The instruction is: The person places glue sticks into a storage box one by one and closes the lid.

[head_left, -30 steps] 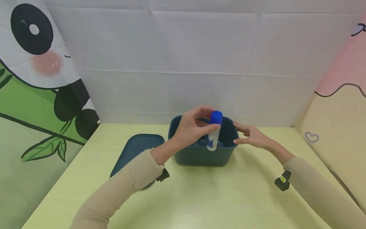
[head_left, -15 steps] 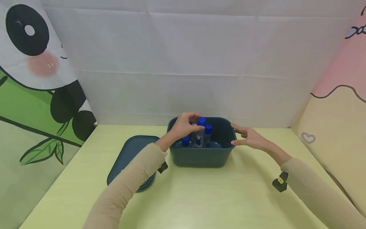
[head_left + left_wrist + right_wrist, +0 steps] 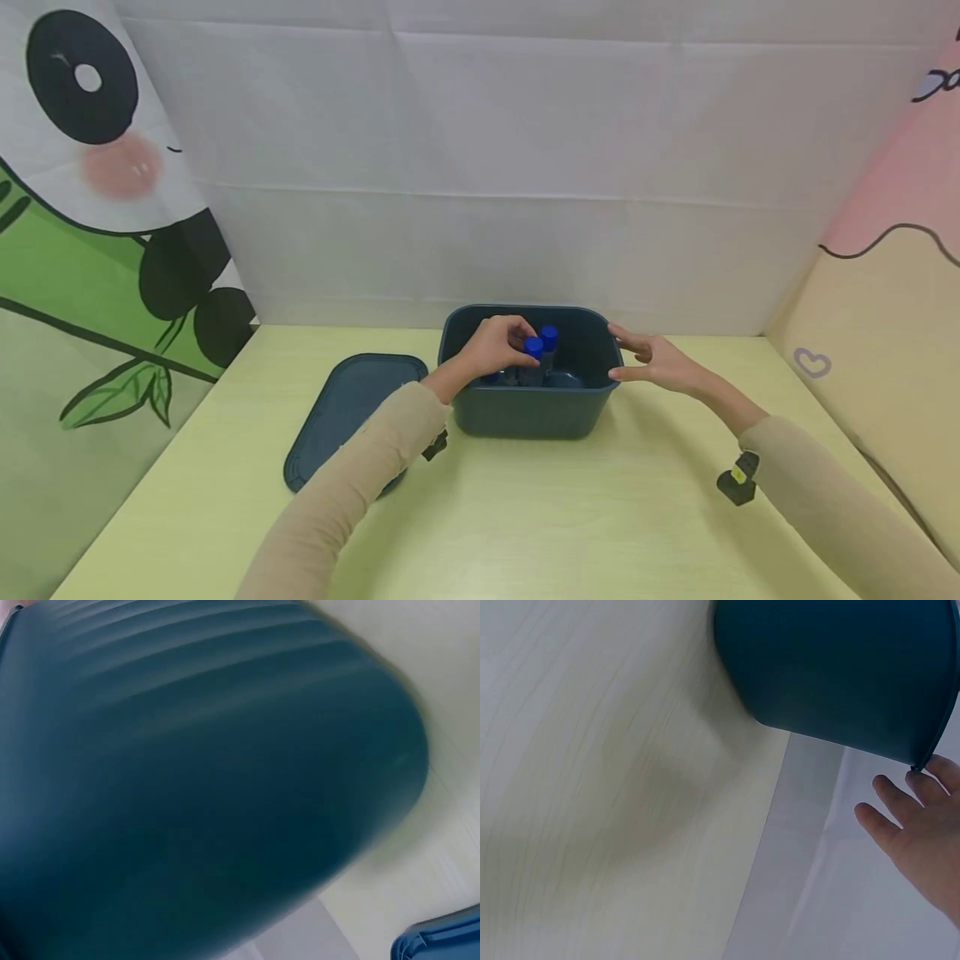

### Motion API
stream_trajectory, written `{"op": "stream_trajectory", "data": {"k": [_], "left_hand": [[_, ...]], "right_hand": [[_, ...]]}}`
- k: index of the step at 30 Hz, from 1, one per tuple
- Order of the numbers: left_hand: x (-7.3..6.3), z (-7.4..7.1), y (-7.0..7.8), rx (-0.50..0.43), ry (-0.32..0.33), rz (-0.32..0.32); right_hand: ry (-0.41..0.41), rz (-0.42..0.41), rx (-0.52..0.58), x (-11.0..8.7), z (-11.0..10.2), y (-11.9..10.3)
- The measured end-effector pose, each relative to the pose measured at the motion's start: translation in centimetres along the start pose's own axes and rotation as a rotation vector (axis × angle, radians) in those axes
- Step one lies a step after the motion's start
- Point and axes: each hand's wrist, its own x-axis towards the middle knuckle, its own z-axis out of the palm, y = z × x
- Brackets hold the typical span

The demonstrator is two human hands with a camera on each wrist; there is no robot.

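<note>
A dark teal bin (image 3: 532,414) stands near the back wall. Inside it, at the left part, my left hand (image 3: 491,348) grips a clear glue stick (image 3: 533,346) by its blue cap, thumb in front. A second blue-capped glue stick (image 3: 549,335) stands upright just behind. Part of another blue cap shows low beneath the hand, mostly covered. My right hand (image 3: 658,364) is at the bin's right end, fingers extended and fingertips at the rim. The right wrist view shows the same fingers (image 3: 900,802) spread beside the rim. In the left wrist view the bin wall (image 3: 225,795) hides the hand's work.
A matching lid (image 3: 356,396) lies flat on the pale yellow table (image 3: 570,517) left of the bin, partly under my left forearm. White cloth (image 3: 525,167) hangs behind the bin. Printed panels border both sides.
My left hand has lowered the glue stick from above the bin's front rim down into the bin, beside the others. My right hand stays at the right rim.
</note>
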Motion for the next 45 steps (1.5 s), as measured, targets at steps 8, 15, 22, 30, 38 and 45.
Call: {"op": "stream_trajectory", "data": {"k": [8, 15, 22, 30, 38, 45], "left_hand": [[0.0, 0.0, -0.1, 0.079, -0.058, -0.044], [0.0, -0.1, -0.2, 0.096, -0.051, -0.051], [0.0, -0.4, -0.3, 0.051, -0.034, -0.043], [-0.1, -0.5, -0.1, 0.026, -0.039, -0.043], [-0.3, -1.0, 0.1, 0.038, -0.028, -0.045], [-1.7, -3.2, 0.7, -0.021, -0.024, -0.012]], "right_hand": [[-0.007, 0.002, 0.020, 0.0, 0.1, -0.1], [-0.006, 0.012, 0.015, 0.0, 0.1, -0.1], [-0.001, 0.019, 0.006, 0.0, 0.0, 0.0], [-0.001, 0.016, 0.000, 0.0, 0.0, 0.0], [-0.003, 0.013, 0.000, 0.2, 0.1, -0.1], [-0.012, 0.020, 0.007, 0.1, 0.0, -0.3]]}}
